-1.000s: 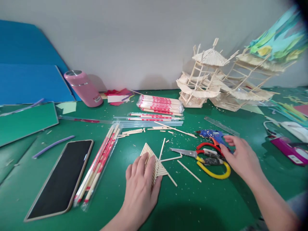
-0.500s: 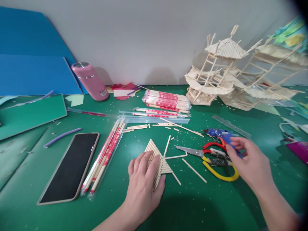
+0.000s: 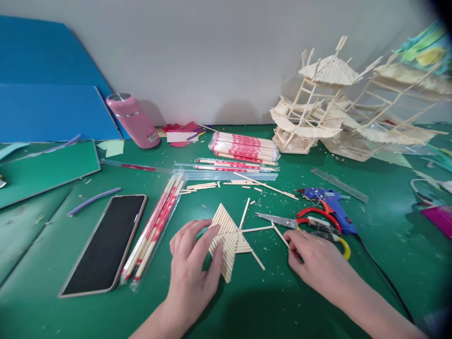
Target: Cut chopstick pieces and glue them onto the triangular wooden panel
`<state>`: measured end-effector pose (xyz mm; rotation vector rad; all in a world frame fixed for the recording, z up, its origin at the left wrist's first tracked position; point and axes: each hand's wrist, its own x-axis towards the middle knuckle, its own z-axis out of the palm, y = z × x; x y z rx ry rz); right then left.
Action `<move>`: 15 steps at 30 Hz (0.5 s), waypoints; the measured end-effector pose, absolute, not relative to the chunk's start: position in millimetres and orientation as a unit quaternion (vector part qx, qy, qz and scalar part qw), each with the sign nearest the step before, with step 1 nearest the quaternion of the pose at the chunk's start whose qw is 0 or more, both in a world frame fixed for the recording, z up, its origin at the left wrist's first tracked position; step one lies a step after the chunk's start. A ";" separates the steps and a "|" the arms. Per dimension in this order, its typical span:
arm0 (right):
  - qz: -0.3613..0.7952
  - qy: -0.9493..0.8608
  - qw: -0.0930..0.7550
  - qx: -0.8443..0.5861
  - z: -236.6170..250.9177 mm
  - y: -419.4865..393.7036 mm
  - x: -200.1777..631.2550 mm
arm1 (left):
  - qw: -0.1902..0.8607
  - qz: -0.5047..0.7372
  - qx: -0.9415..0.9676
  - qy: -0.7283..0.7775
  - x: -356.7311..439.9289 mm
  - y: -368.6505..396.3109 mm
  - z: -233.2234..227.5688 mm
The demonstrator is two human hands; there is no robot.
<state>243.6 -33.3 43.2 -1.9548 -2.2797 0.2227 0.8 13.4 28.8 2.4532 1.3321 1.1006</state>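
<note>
A partly built roof point(image 3: 226, 221) of pale wooden sticks lies on the green table, with bare sticks fanning out from its peak. My left hand point(image 3: 196, 259) is at its left edge, thumb and index finger curled against the stick panel. To the right, my right hand point(image 3: 314, 256) pinches one end of a short wooden stick point(image 3: 280, 234), which slants up toward the tip of a roof stick. Red and yellow scissors point(image 3: 282, 221) lie just beyond that hand, which partly covers their handles. Behind them rests a blue glue gun point(image 3: 339, 212) with a black cord.
A phone point(image 3: 106, 245) and wrapped chopsticks point(image 3: 155, 230) lie at left. Further back are a pink flask point(image 3: 134, 120), a pack of chopsticks point(image 3: 243, 147), glue sticks point(image 3: 226, 175) and cut stick pieces point(image 3: 203, 186). Stick-built pavilions point(image 3: 310, 108) stand back right, near a clear ruler point(image 3: 339, 184).
My right hand has left the glue gun, moved left and taken hold of the loose short stick. My left hand has shifted left, uncovering more of the roof.
</note>
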 end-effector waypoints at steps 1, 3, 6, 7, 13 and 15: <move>0.082 -0.748 0.073 -0.655 45.9 -33.6 244.8 | 0.070 0.372 0.812 0.445 -1.2 14.0 30.5; 0.128 -0.722 0.123 -0.669 52.6 -35.6 245.7 | 0.073 0.383 0.804 0.448 -4.4 14.1 34.9; 0.269 -0.652 0.237 -0.669 62.7 -40.3 241.1 | 0.105 0.396 0.799 0.441 -4.7 11.5 44.3; 0.325 -0.625 0.261 -0.660 65.1 -41.9 237.8 | 0.134 0.396 0.798 0.434 -3.3 9.9 47.8; 0.547 -0.508 0.306 -0.590 67.1 -47.1 209.0 | 0.468 0.349 0.695 0.419 15.9 -1.9 61.7; 0.578 -0.501 0.315 -0.562 65.9 -47.0 201.1 | 0.547 0.341 0.634 0.427 22.0 -5.0 63.4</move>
